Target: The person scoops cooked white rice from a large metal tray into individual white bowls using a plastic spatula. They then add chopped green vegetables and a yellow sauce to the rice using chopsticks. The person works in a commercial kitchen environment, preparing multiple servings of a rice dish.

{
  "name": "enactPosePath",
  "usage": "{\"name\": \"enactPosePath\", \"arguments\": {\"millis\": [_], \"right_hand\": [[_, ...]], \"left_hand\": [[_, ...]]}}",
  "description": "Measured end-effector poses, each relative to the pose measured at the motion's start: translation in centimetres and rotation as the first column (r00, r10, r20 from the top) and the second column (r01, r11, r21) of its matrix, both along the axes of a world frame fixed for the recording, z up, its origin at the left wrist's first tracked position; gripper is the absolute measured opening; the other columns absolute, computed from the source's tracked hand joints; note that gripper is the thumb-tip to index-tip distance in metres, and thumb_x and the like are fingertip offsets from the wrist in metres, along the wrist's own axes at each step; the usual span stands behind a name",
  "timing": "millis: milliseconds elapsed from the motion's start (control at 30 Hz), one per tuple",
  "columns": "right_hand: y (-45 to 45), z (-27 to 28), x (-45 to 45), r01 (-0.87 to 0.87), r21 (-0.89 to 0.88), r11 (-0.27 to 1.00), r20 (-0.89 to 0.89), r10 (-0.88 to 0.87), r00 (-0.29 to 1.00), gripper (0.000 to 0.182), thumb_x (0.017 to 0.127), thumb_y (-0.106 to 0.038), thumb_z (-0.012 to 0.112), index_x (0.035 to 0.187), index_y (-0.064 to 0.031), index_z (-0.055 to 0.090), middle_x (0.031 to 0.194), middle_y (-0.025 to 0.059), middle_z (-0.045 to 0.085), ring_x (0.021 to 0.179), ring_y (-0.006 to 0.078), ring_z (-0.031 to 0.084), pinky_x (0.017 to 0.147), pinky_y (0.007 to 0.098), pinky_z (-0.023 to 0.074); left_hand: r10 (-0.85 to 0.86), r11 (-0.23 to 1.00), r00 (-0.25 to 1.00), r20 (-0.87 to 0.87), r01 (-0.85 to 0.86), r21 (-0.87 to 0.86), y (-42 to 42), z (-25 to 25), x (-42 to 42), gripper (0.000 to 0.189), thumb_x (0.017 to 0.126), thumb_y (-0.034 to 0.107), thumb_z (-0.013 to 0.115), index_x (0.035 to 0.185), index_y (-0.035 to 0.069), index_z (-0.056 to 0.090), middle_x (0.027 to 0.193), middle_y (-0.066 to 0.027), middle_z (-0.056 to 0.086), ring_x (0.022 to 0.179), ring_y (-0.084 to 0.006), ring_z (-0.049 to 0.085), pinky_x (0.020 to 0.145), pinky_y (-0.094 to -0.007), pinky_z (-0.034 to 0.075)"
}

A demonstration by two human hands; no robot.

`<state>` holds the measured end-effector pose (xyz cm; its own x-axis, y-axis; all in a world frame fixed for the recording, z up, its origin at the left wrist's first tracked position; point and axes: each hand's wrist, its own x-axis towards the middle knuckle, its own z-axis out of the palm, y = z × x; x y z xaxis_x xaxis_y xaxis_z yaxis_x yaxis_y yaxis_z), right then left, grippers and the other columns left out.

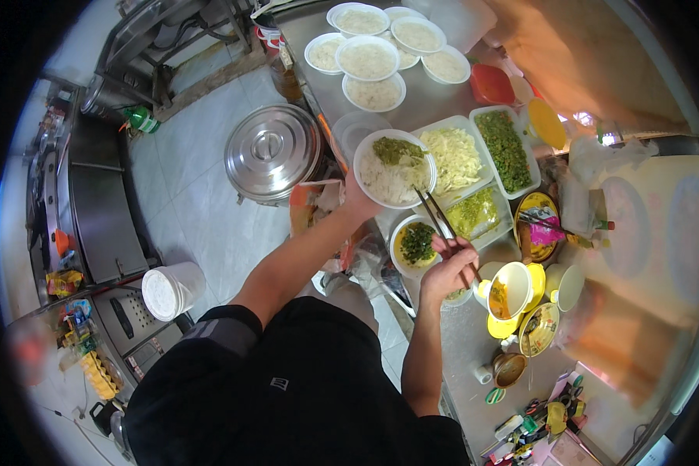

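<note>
My left hand (358, 195) holds a white plastic bowl (396, 180) of rice with chopped green vegetable on top. In my right hand (453, 268) is a pair of dark chopsticks (437, 218), their tips at the bowl's lower right edge. Beside the bowl are tubs of shredded pale cabbage (451, 157), chopped green vegetable with orange bits (502, 148) and yellow-green chopped vegetable (472, 212). Near my right hand stands a white bowl with dark chopped greens (416, 242) in yellowish liquid.
Several bowls of rice (368, 58) stand at the counter's far end, some stacked. A lidded steel pot (271, 151) is left of the counter. Yellow and white mugs (509, 291), a patterned bowl (539, 332) and a wooden bowl (509, 370) stand to the right. A white bucket (172, 289) is at the left.
</note>
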<state>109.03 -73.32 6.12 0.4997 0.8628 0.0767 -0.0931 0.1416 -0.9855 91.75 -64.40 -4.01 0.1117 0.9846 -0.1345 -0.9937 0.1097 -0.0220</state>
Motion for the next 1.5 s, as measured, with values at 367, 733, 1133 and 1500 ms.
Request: {"name": "enactPosePath", "arguments": {"millis": [367, 733, 1133, 1500], "right_hand": [[-3.4, 4.1, -1.0, -0.29, 0.143, 0.946, 0.666, 0.124, 0.736, 0.022, 0.097, -0.01, 0.053, 0.097, 0.0083, 0.064, 0.085, 0.0168, 0.066, 0.073, 0.023, 0.067, 0.066, 0.03, 0.0543], [-3.0, 5.2, 0.5, -0.337, 0.021, 0.941, 0.498, 0.283, 0.82, 0.024, 0.098, -0.011, 0.052, 0.098, 0.0102, 0.064, 0.084, 0.0163, 0.066, 0.069, 0.0196, 0.066, 0.067, 0.0299, 0.0541], [1.5, 5.0, 2.5, -0.159, 0.002, 0.987, 0.033, 0.159, 0.987, 0.041, 0.103, -0.029, 0.049, 0.101, 0.0108, 0.059, 0.081, 0.0139, 0.063, 0.065, 0.0238, 0.069, 0.06, 0.0303, 0.0575], [0.4, 4.3, 2.9, -0.18, -0.074, 0.981, 0.099, 0.187, 0.977, 0.044, 0.103, -0.032, 0.048, 0.101, 0.0108, 0.057, 0.081, 0.0142, 0.062, 0.065, 0.0252, 0.069, 0.058, 0.0311, 0.0577]], "left_hand": [[-0.012, 0.999, 1.0, 0.012, 0.013, -0.048, 0.0, 1.6, -0.6, 0.053, 0.099, 0.041, 0.033, 0.138, 0.008, 0.047, 0.14, -0.0144, 0.05, 0.129, -0.0347, 0.047, 0.11, -0.053, 0.037], [-0.062, 0.997, 0.998, -0.004, 0.062, -0.043, -1.1, 1.9, -1.3, 0.052, 0.1, 0.039, 0.033, 0.139, 0.007, 0.047, 0.141, -0.015, 0.05, 0.129, -0.0346, 0.048, 0.11, -0.0521, 0.038], [-0.13, 0.99, 0.991, 0.031, 0.132, -0.04, -1.4, 1.2, -1.7, 0.054, 0.099, 0.04, 0.034, 0.141, 0.009, 0.045, 0.143, -0.0153, 0.048, 0.133, -0.0352, 0.045, 0.112, -0.0531, 0.035], [-0.146, 0.986, 0.989, 0.027, 0.148, -0.082, -1.4, 1.8, -1.8, 0.052, 0.1, 0.039, 0.034, 0.141, 0.01, 0.046, 0.144, -0.0137, 0.047, 0.133, -0.0343, 0.045, 0.112, -0.0524, 0.035]]}}
